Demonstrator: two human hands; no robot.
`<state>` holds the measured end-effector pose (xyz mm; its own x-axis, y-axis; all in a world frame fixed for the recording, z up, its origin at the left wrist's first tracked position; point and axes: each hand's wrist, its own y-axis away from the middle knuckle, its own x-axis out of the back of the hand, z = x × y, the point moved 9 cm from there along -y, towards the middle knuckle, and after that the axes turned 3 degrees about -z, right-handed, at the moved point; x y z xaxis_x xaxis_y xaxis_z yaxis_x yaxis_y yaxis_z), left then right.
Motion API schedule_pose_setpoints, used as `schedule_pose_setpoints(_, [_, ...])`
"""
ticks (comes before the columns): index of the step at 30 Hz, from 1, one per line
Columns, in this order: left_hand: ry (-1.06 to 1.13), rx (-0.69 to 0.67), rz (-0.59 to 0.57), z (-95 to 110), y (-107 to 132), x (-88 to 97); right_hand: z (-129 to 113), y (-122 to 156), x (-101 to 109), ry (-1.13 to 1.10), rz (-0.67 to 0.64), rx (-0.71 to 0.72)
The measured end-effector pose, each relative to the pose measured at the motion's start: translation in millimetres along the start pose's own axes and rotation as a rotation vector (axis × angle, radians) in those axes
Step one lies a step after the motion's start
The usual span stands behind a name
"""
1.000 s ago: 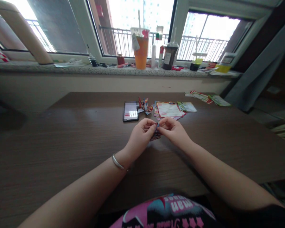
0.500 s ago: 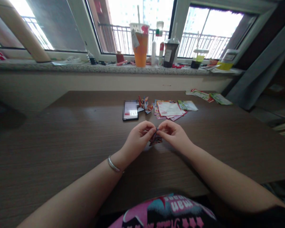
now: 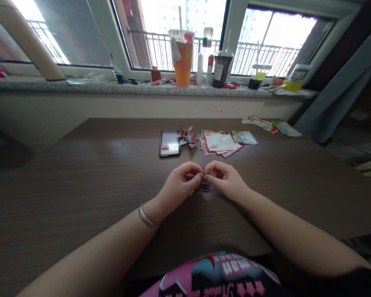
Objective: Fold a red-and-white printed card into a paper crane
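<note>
In the head view, a small piece of folded, colourful printed paper [image 3: 203, 188] is pinched between both hands above the table. My left hand [image 3: 184, 181], with a silver bangle at the wrist, is closed with thumb and finger on its top edge. From the other side my right hand [image 3: 225, 178] grips the same edge, fingertips nearly touching the left ones. The fingers hide much of the paper. Beyond the hands lie folded bits of printed paper [image 3: 188, 138] and a stack of printed sheets [image 3: 221, 141].
A phone [image 3: 169, 144] rests left of the folded bits. More printed sheets [image 3: 286, 128] lie at the table's far right. Along the windowsill [image 3: 130, 89] stand an orange drink cup [image 3: 183, 62], a dark cup [image 3: 221, 71], bottles and small items.
Both hands have come slightly nearer to me together with the folded paper. Less of the paper shows below the fingers. Things on the table stay put.
</note>
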<state>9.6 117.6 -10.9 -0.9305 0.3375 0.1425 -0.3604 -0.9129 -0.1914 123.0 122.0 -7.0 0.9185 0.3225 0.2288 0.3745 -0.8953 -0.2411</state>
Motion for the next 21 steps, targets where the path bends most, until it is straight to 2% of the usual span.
schedule_pose_setpoints(5, [0.023,-0.003,0.01,1,0,0.9,2,0,3,0.017,0.042,-0.012])
schedule_pose_setpoints(11, [0.057,0.016,0.023,-1,2,1.0,4,-1,3,0.001,0.014,-0.032])
schedule_pose_setpoints(17, [0.155,0.05,0.048,-9,1,2.6,-2,-2,6,0.037,0.04,0.081])
schedule_pose_setpoints(21, [0.148,0.077,0.075,-10,1,3.8,8,-2,4,0.022,0.034,0.012])
